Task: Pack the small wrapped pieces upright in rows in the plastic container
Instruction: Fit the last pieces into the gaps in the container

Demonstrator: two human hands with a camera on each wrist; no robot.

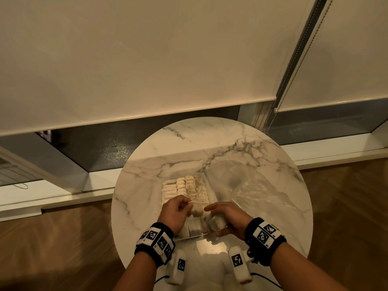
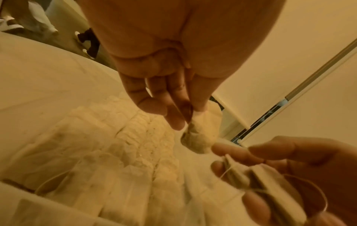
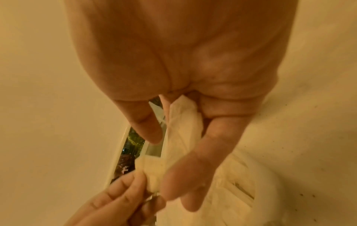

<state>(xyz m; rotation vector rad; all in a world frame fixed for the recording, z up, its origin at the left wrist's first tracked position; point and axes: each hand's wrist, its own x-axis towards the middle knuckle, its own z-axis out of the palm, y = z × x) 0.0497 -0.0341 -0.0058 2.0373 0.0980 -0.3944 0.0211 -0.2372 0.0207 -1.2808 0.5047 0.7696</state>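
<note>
Nearest to us, our left hand (image 1: 175,215) pinches one small wrapped piece (image 2: 203,131) between thumb and fingertips, holding it just above the near end of the rows. In the left wrist view this piece hangs below the fingers (image 2: 174,120), apart from the packed ones beneath it.

Just to the right, our right hand (image 1: 227,219) is curled round a small stack of wrapped pieces (image 1: 217,222), thumb on one side and fingers on the other. The right wrist view shows the stack (image 3: 181,131) lying along the palm, with its far end meeting the piece our left hand holds. The two hands nearly touch, both over the near right corner of the plastic container (image 1: 190,238).

The container sits on the round marble table (image 1: 262,169), a little left of centre. Beyond our hands, its packed pieces (image 1: 184,189) stand upright in several rows running from near to far, close against one another.

To the right of the container lies a crumpled clear plastic bag (image 1: 252,185) on the table.

Farther off we see the window blind (image 1: 147,59) hanging above the sill.
</note>
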